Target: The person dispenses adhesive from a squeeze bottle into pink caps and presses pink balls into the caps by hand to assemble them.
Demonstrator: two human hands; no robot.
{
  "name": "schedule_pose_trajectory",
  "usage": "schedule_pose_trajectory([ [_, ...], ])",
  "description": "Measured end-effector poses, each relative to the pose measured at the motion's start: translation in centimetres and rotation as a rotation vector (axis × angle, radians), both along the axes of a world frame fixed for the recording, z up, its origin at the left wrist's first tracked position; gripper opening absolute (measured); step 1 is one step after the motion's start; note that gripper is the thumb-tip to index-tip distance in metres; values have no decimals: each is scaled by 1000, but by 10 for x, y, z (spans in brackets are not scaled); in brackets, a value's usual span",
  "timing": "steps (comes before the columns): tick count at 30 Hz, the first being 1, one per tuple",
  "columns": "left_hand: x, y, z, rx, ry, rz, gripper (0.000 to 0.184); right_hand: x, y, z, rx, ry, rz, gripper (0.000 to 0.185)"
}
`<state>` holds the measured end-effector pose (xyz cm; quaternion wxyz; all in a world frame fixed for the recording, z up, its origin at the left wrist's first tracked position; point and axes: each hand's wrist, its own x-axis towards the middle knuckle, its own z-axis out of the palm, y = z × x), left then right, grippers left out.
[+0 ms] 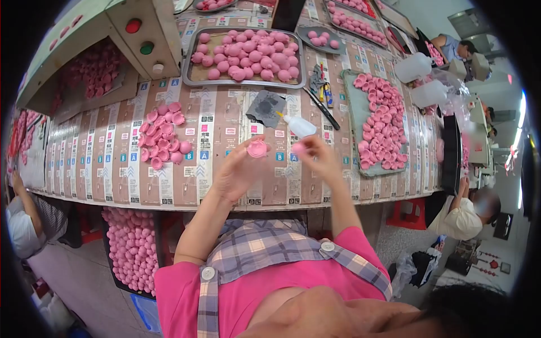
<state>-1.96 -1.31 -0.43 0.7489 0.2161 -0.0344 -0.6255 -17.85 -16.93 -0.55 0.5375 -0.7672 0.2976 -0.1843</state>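
My left grip is closed on a shallow pink cup, its hollow side turned up towards me, while my right grip pinches a smaller pink piece, too blurred for me to tell its exact shape. The two lie roughly level, the cup to the left of the piece, with a narrow gap between; both are round enough in outline that I see no long axis. Just beyond my right grip, the nearer of the two, a white bottle lies on the worktop, its length slanting from the yellow nozzle at far left back towards that grip. Beside the nozzle is a dark grey sheet. Further off, a metal tray holds many pink balls, and a dark plate to its right carries a few more. A pale green tray on my right is covered with hollow pink shells; on my left, similar shells sit in a loose heap. Below the worktop's edge, at lower left, a black crate is full of pink pieces.
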Motion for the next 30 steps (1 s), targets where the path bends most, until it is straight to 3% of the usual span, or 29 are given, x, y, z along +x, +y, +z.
schedule_pose_trajectory([
  [4,6,10,-15,-56,109,83,49,12,34,-17,-36,215,-50,28],
  [7,10,17,-17,-110,168,145,45,8,38,-2,-329,305,-38,30],
  [10,12,20,-20,-101,168,183,44,-4,31,-6,-324,348,-34,31],
  [13,10,21,-24,-111,145,159,44,-10,23,-4,-343,183,53,30],
  [16,5,20,-23,-83,70,110,44,-9,20,-4,-606,227,187,29],
  [19,0,20,-23,-39,-3,93,46,-6,22,-6,-490,256,122,27],
  [22,-3,18,-21,4,-73,95,47,-4,25,3,-552,293,139,28],
  [26,-5,17,-19,49,-187,70,45,-2,24,-8,-467,206,125,27],
  [30,-9,16,-14,93,-378,87,40,6,34,22,-226,12,25,27],
])
